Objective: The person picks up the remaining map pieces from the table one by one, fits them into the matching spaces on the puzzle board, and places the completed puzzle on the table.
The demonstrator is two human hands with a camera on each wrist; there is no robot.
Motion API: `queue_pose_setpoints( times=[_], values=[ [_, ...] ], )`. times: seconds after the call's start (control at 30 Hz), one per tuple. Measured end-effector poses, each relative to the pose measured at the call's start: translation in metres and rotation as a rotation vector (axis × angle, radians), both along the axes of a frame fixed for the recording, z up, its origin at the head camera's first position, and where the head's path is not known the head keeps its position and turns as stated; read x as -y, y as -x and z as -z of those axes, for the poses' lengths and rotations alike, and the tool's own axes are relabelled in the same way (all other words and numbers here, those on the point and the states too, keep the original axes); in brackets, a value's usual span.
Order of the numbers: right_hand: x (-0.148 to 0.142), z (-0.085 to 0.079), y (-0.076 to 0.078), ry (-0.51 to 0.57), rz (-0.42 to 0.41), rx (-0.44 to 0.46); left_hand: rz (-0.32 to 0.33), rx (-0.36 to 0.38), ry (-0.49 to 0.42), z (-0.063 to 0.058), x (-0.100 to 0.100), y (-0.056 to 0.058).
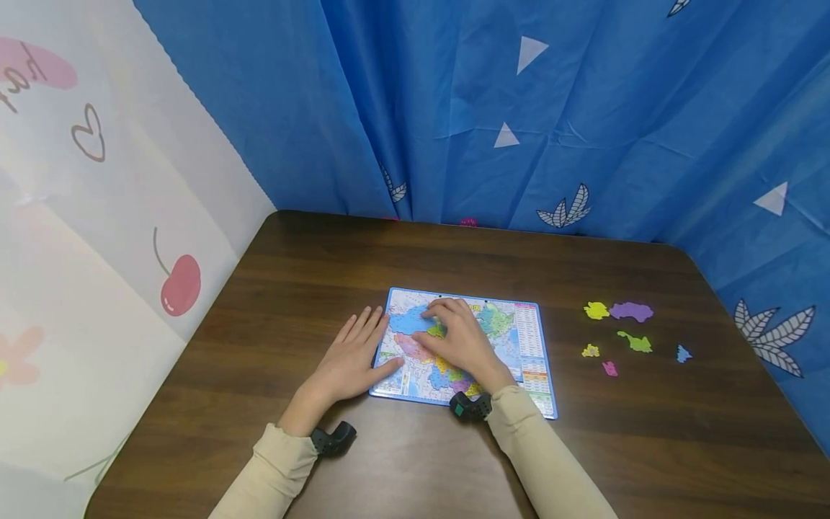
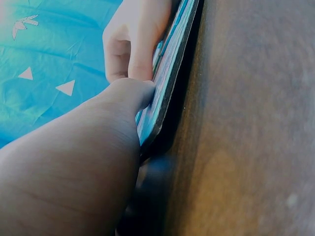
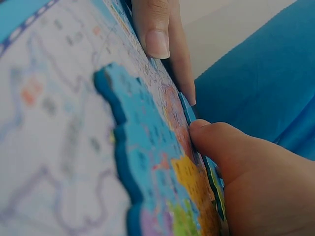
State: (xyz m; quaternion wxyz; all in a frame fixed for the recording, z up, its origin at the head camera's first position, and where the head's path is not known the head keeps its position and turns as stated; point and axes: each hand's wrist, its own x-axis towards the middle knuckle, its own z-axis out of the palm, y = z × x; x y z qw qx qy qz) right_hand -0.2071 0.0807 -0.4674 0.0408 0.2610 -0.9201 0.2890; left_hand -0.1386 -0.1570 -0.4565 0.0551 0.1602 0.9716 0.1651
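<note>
A map board [image 1: 530,342] is lying mid-counter [image 1: 311,256], its long axis running roughly along the far edge. The left hand [image 1: 353,360] is resting straight-fingered over its left rim; the right hand [image 1: 459,340], nearer, is reaching leftward over the blue piece [image 1: 403,321], grip unclear.

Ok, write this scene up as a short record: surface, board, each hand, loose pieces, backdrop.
Surface: brown table
Board: map puzzle board bearing raised coloured pieces
Left hand: outstretched at the board's left edge, thumb over the board
Right hand: bent over the large blue piece; grip unclear
Loose, right of board: yellow piece, purple piece, green piece, small yellow piece, pink piece, small blue piece
Backdrop: blue curtain
</note>
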Motion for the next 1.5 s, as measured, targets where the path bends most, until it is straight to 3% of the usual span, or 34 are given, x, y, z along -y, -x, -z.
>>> queue_pose_setpoints(
  times=[0.4, 1.5],
  values=[
    [0.0009, 0.0022, -0.0004, 0.009, -0.013, -0.004, 0.003, -0.010, -0.019, 0.0017, 0.0015, -0.0026],
    [-0.0006, 0.0020, 0.0007, 0.038, 0.047, -0.047, 0.009, -0.015, -0.028, 0.0001, 0.0006, 0.0000]
  ],
)
